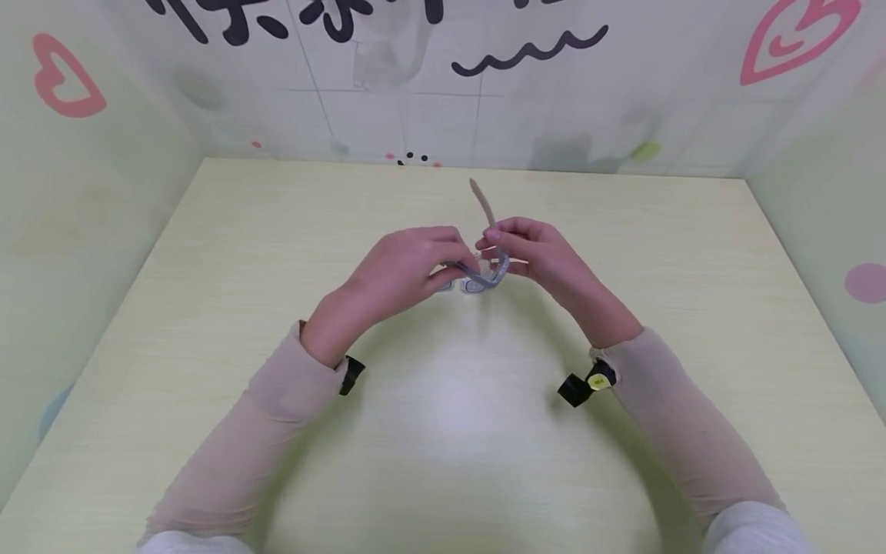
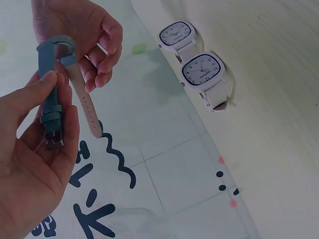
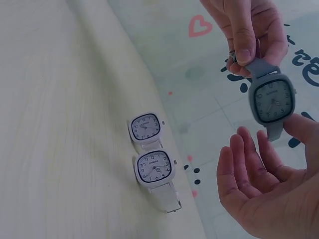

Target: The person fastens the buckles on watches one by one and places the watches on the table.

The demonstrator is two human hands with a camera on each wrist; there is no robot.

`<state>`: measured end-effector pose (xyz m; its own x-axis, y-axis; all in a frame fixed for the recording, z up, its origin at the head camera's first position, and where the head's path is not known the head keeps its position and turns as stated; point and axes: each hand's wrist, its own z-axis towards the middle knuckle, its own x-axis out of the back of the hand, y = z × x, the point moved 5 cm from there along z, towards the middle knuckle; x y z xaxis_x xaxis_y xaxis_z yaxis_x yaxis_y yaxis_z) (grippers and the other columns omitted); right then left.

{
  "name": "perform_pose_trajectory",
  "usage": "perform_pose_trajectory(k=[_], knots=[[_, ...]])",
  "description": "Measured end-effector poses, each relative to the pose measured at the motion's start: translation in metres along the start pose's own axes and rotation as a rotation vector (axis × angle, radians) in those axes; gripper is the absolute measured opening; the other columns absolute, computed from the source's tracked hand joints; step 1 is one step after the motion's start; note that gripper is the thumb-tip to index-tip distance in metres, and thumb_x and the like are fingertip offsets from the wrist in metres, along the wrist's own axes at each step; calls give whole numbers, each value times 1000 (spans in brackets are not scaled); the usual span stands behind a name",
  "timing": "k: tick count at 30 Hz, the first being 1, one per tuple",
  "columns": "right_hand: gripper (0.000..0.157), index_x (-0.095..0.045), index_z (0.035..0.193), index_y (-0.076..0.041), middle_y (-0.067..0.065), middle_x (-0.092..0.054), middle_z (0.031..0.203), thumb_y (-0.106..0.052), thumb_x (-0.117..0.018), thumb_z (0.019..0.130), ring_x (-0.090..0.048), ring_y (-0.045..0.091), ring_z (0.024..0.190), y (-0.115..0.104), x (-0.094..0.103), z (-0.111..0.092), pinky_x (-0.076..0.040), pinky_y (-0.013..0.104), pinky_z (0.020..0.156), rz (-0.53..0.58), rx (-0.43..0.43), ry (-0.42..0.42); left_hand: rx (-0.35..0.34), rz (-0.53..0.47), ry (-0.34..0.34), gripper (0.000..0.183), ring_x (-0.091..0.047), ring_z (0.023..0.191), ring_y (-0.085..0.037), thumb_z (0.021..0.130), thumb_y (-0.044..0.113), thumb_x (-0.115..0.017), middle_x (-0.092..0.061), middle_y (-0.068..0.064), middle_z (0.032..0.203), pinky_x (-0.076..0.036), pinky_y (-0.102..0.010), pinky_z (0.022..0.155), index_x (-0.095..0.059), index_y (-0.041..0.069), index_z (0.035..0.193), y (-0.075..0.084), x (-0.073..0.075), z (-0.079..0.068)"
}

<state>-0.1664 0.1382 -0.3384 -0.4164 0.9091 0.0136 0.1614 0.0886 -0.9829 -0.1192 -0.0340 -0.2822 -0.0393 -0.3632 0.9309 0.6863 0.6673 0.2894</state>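
Both hands hold a blue-grey wristwatch (image 3: 272, 99) up above the table, its strap unfastened. My left hand (image 1: 415, 261) pinches the buckle half of the strap (image 2: 49, 94), thumb flat along it, with the metal buckle hanging below the thumb. My right hand (image 1: 536, 242) has its thumb and a fingertip at the other strap half, close under the watch case, while its remaining fingers curve loosely. From there the strap's holed tail (image 2: 88, 107) sticks out free. Two white wristwatches, one (image 3: 155, 167) beside the other (image 3: 146, 127), lie face up on the table below the hands.
The pale wood-look table (image 1: 457, 431) is bounded by a printed back wall (image 1: 443, 115) and side panels with hearts and dots. Small black cameras (image 1: 574, 390) are strapped at both wrists, over light sleeves (image 1: 685, 431).
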Motion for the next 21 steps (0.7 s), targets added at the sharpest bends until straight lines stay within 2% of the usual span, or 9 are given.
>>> perform_pose_trajectory(k=[5, 9, 16, 21], knots=[[9, -62, 102, -8, -1, -69, 98, -16, -61, 100, -66, 14, 96, 1, 4, -1, -55, 28, 94, 106, 46, 42, 11, -108, -1, 14, -67, 86, -14, 91, 13, -73, -70, 1, 101, -56, -29, 76, -77, 16, 104, -7, -2, -2], [4, -62, 99, -7, 0, -68, 94, -11, -60, 99, -66, 14, 92, 0, 7, -1, -58, 27, 90, 196, 85, 64, 34, -228, 12, 14, -66, 86, -14, 91, 9, -72, -69, 0, 100, -56, -30, 75, -76, 13, 104, -14, -2, -4], [7, -64, 102, -8, 1, -70, 91, -14, -62, 99, -67, 16, 87, -4, 12, -4, -59, 25, 86, 319, 140, 138, 58, -369, 39, 17, -63, 90, -17, 100, 10, -59, -69, -5, 107, -56, -30, 83, -72, 8, 110, -22, -4, -6], [10, -66, 102, -9, 1, -71, 88, -17, -62, 99, -68, 14, 83, -5, 18, -6, -60, 24, 84, 387, 173, 179, 134, -417, 69, 18, -66, 93, -19, 101, 11, -58, -72, -7, 109, -59, -32, 83, -71, 7, 113, -27, -2, -7]])
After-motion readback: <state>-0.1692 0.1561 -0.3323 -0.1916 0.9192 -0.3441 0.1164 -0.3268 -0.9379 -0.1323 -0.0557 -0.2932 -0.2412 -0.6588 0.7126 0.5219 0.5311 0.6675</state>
